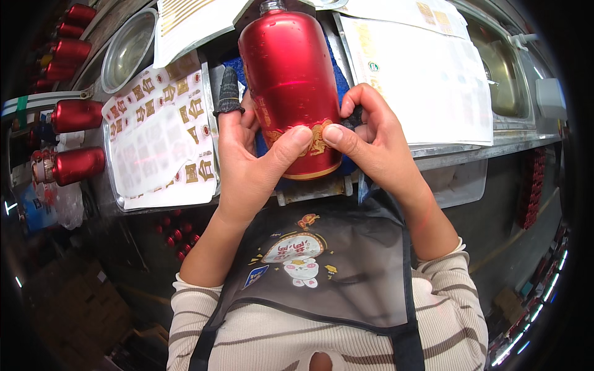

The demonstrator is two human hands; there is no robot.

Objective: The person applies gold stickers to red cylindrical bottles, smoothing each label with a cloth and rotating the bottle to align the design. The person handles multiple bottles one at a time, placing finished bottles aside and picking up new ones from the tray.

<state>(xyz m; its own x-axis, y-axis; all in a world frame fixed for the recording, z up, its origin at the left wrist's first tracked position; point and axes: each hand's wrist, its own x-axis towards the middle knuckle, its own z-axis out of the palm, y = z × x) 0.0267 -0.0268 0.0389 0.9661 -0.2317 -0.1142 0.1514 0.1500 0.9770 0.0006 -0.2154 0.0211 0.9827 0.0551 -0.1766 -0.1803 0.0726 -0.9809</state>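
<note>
Both forearms are angled inward from the lower half of the frame, the left forearm (207, 250) from the lower left and the right forearm (427, 226) from the lower right, and the hands are brought close together at upper centre. A large red bottle (291, 68) is gripped between the left hand (250, 161) and the right hand (387, 151), both closed on its lower part. The left thumb (291, 143) and the right thumb (346, 139) are laid on the near face, across the gold pattern (318, 139), with their tips just apart. The left index finger, covered by a black finger cover (229, 93), is pointed upward beside the bottle. The right index finger is bent toward the bottle's right side; how far the other fingers are wrapped underneath cannot be told.

The bottle's neck (272, 6) is pointed to the top edge of the frame and its base toward the apron (309, 247); most of its body is left exposed above the thumbs. Blue cloth (341, 77) is seen behind it, though whether any weight is rested there cannot be told. The grip is flanked by printed sheets (154, 139) at left and pale sheets (414, 86) at upper right
</note>
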